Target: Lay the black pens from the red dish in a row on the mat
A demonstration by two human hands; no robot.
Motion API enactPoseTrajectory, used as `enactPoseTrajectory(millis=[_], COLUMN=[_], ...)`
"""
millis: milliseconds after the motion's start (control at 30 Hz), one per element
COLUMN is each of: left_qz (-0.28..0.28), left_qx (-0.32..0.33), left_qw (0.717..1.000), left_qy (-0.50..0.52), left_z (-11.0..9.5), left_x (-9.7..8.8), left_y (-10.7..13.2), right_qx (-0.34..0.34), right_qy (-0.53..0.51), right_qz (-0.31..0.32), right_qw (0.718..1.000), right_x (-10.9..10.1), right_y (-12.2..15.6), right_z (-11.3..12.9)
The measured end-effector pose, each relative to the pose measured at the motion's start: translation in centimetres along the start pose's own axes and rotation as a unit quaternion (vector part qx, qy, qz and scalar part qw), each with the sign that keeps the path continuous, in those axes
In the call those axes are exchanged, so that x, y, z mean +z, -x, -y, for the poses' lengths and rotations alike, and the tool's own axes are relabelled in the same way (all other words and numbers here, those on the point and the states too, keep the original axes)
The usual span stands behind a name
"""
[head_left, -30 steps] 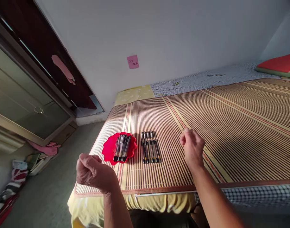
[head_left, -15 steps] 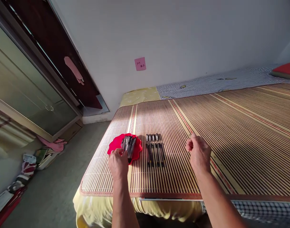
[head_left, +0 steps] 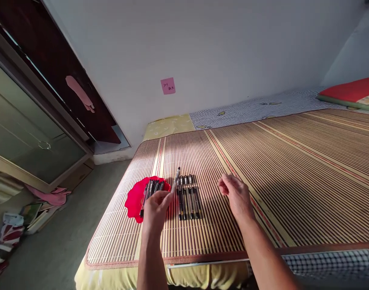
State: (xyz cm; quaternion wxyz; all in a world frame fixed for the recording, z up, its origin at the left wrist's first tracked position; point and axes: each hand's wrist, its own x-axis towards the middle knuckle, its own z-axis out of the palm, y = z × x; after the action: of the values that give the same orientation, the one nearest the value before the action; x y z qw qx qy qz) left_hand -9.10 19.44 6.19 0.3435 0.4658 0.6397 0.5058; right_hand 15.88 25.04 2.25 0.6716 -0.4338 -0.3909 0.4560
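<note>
Black and clear plastic make up the pen point(head_left: 176, 177) seen in the head view: a slim, straight barrel with a pale, see-through middle and a dark top end. It stands steeply, its top leaning a little to the right, between a red plate point(head_left: 133, 199) with a scalloped rim and a short row point(head_left: 189, 197) of similar pens. Whether it touches the mat point(head_left: 214, 229) cannot be told, as its lower end is hidden by the fingers.

More pens point(head_left: 152, 187) lie bunched on the right part of the plate, dark at their ends, partly covered by the hand. Those of the row lie side by side on the mat, roughly parallel, dark caps away from the person, clear barrels and black lower ends towards the person.

The left hand point(head_left: 156, 204) pinches the pen between thumb and fingers, back of the hand upward, just at the plate's near right edge; its forearm rises almost straight from the bottom. The right hand point(head_left: 235, 193) is over the mat, to the right of the row and apart from it, fingers curled inward and thumb pressed near them; its forearm slants in from the lower right.
</note>
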Motion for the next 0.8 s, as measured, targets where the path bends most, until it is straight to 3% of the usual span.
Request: enactPoseTrajectory(millis=[100,233,367,500,633,733,800], left_qz=[0.128,0.193,0.249,0.246,0.2,0.163,0.167], left_qx=[-0.016,-0.014,-0.02,-0.028,-0.029,-0.014,-0.006], left_qw=[0.985,0.975,0.959,0.952,0.958,0.97,0.972], left_qy=[0.115,0.111,0.132,0.178,0.202,0.182,0.166], left_z=[-0.6,-0.7,-0.5,-0.5,-0.6,-0.6,-0.4], left_x=[2.7,5.0,6.1,7.1,8.3,8.8,8.8], left_y=[0.6,1.2,1.6,1.9,2.2,2.5,2.6], right_qx=[0.031,0.066,0.091,0.096,0.08,0.07,0.077], right_qy=[-0.001,0.002,0.007,-0.011,-0.002,0.02,0.029], right_qz=[0.068,0.155,0.171,0.198,0.238,0.223,0.189], right_qw=[0.997,0.986,0.981,0.975,0.968,0.972,0.978], right_x=[0.0,0.3,0.4,0.4,1.2,1.6,1.3], right_y=[0.0,0.2,0.3,0.3,0.8,1.3,1.1], right_z=[0.4,1.2,1.0,0.8,1.1,1.1,1.0])
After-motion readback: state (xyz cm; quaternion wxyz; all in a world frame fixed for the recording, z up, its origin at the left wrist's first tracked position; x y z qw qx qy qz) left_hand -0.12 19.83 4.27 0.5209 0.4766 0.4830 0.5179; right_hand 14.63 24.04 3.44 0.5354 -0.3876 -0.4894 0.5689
